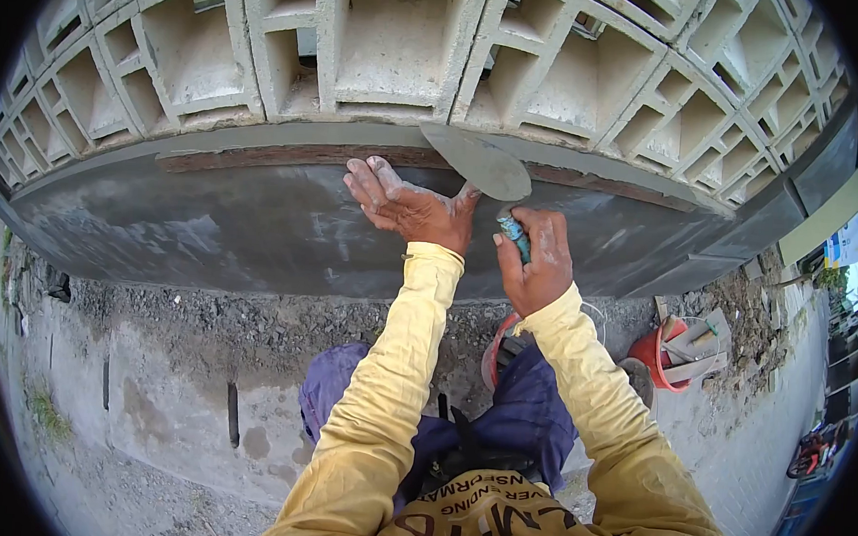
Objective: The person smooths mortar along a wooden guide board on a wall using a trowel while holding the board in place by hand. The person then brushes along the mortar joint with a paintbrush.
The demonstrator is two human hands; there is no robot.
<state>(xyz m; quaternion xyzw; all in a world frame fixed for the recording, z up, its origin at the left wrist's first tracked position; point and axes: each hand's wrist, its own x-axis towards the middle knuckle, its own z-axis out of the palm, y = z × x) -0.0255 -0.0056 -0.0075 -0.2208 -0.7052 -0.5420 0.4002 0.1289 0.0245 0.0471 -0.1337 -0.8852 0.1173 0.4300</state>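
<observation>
In the head view my right hand (538,259) is closed round the blue handle of a trowel (488,164). The trowel's grey-coated blade lies over the ledge at the top of the low plastered wall (256,230), tip pointing up and left. My left hand (413,204), dusted with grey, has its fingers stretched out against a long wooden strip (260,154) along the wall's upper edge. Its thumb reaches up close to the blade. The strip runs to both sides, partly hidden behind the blade and left hand.
Pale openwork concrete blocks (392,53) rise above the ledge. Below the wall runs a band of rubble (203,319) beside concrete paving (150,399). A red bucket (649,355) with boards and tools stands at right; another bucket (491,354) is partly hidden by my leg.
</observation>
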